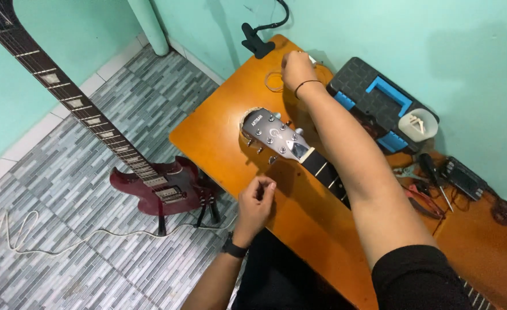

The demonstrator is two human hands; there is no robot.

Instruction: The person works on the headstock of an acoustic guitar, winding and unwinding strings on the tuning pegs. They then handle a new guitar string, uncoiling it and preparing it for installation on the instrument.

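Right hand (296, 68) stretched to the table's (219, 129) far edge, grip pinched on a coiled string (275, 81). Left hand (255, 204) at the near edge, grip clenched, contents impossible to tell, just beside the guitar headstock (273, 136).

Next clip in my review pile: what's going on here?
A person works at an orange table where a guitar headstock lies flat. The right hand reaches to the far edge by a coiled string. The left hand hovers, fingers pinched, near the headstock. A red guitar stands on the floor.
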